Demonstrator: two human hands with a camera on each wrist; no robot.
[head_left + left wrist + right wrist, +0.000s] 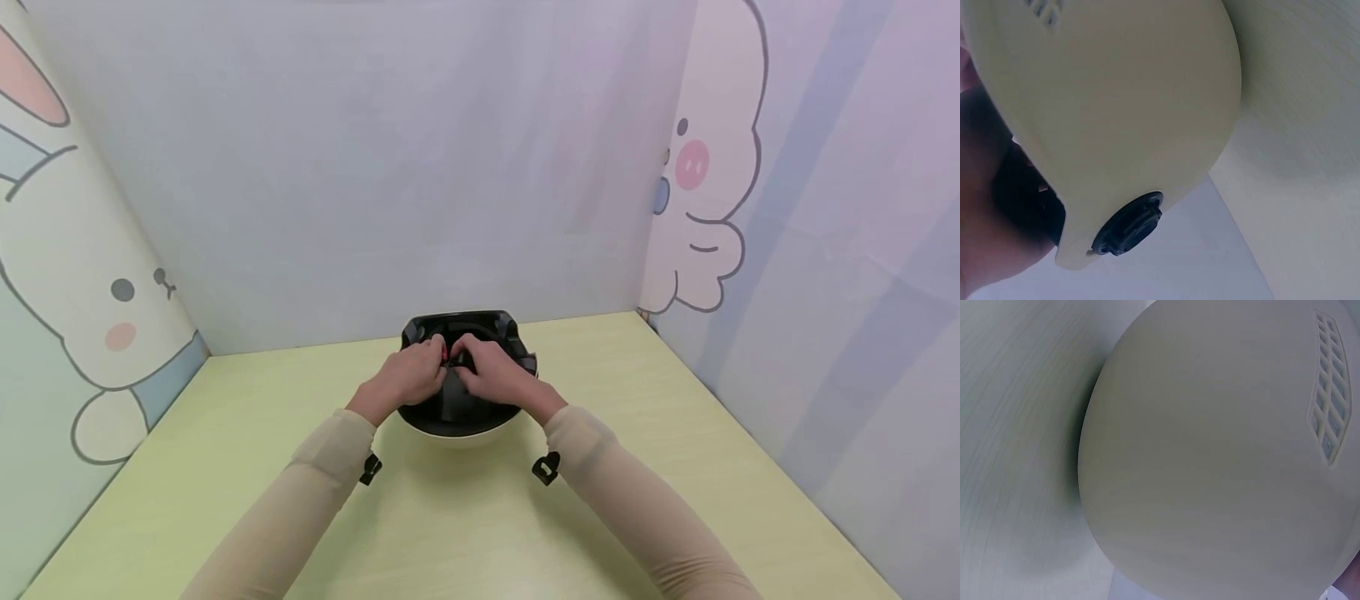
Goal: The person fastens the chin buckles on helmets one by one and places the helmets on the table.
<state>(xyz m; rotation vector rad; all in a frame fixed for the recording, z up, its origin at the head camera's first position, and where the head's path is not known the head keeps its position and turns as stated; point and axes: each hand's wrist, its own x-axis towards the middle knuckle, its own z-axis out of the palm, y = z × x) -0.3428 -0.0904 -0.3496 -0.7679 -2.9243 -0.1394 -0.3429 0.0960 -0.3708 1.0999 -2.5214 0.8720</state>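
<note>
A cream helmet with a black inside lies upside down on the table, its opening facing up. My left hand and right hand meet over the opening, fingers curled inward. Between the left fingertips shows a small red piece, pinched there; the right fingers pinch a small dark part beside it, largely hidden. The left wrist view shows the cream shell with a round black fitting on its side. In the right wrist view the shell fills most of the picture, with a slotted vent.
The helmet stands on a pale yellow table near its back edge. A pale cloth wall rises behind, and printed side walls with cartoon animals stand left and right. Black clips hang at both sleeves.
</note>
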